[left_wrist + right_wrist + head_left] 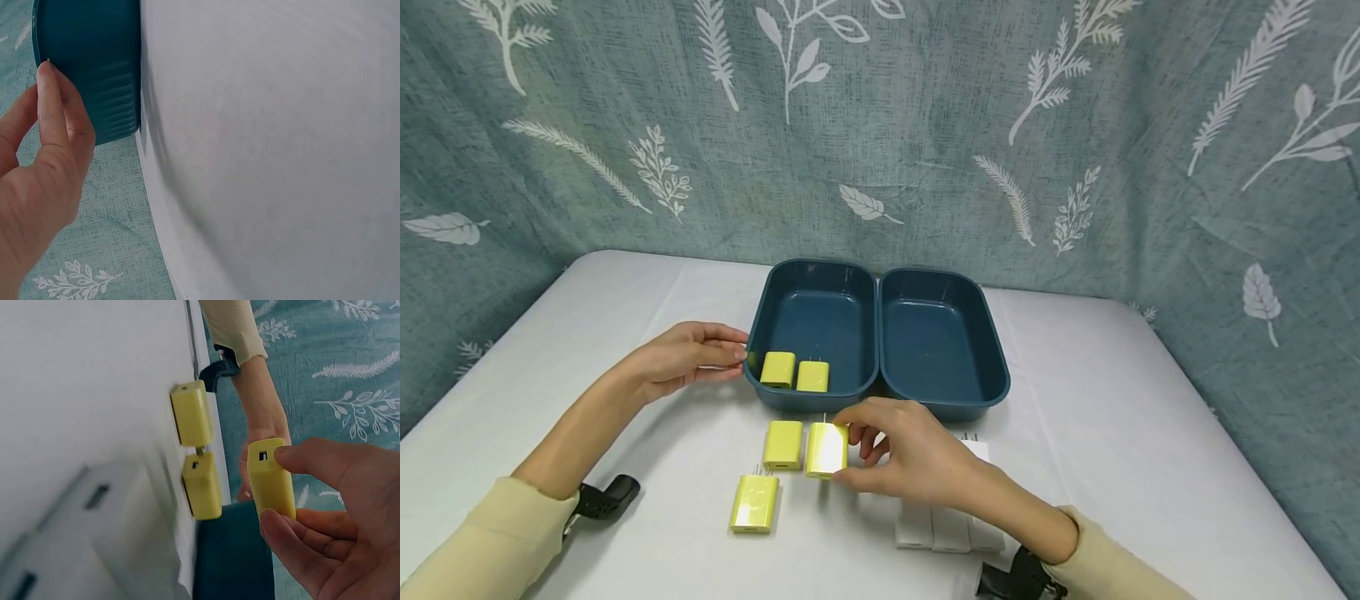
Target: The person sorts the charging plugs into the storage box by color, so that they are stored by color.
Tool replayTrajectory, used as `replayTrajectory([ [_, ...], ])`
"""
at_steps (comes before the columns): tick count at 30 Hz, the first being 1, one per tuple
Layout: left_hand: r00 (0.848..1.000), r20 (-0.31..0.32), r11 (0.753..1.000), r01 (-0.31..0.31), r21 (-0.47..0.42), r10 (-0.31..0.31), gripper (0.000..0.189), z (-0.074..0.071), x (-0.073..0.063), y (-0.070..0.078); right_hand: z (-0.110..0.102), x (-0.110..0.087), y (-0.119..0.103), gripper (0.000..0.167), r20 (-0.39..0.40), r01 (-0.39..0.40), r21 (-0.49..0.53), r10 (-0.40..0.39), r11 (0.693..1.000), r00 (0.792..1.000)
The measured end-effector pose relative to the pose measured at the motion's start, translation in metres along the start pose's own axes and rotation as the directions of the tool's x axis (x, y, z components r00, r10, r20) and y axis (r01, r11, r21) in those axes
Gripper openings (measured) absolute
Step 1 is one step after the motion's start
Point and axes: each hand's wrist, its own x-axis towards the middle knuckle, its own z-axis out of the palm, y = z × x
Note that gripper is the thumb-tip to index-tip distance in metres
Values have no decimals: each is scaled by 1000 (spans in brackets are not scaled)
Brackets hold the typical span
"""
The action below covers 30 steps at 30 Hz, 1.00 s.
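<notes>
My right hand (910,450) pinches a yellow USB wall charger (826,450) between thumb and fingers, in front of the left blue tray (812,403). In the right wrist view its port (263,455) faces the camera. My left hand (688,358) holds that tray's left rim; in the left wrist view its fingertips (47,72) are at the rim. Two yellow chargers (777,369) stand inside the tray's near left part. On the table, another yellow charger (783,445) sits beside the held one, and one more (754,503) lies nearer.
A second blue tray (945,408) adjoins the first on the right. Several white chargers (951,531) stand in a group on the white tablecloth (1120,467), partly hidden under my right forearm. A patterned green curtain (925,125) hangs behind the table.
</notes>
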Motion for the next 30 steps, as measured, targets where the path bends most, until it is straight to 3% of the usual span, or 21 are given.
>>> replayTrajectory([
  [16, 1000, 2, 1000, -3, -6, 3, 45, 0, 0, -1, -19, 15, 14, 42, -70, 62, -78, -67, 995, 995],
  [30, 1000, 11, 1000, -5, -14, 5, 44, 0, -1, 0, -40, 30, 27, 43, -117, -5, -118, -9, 993, 993],
])
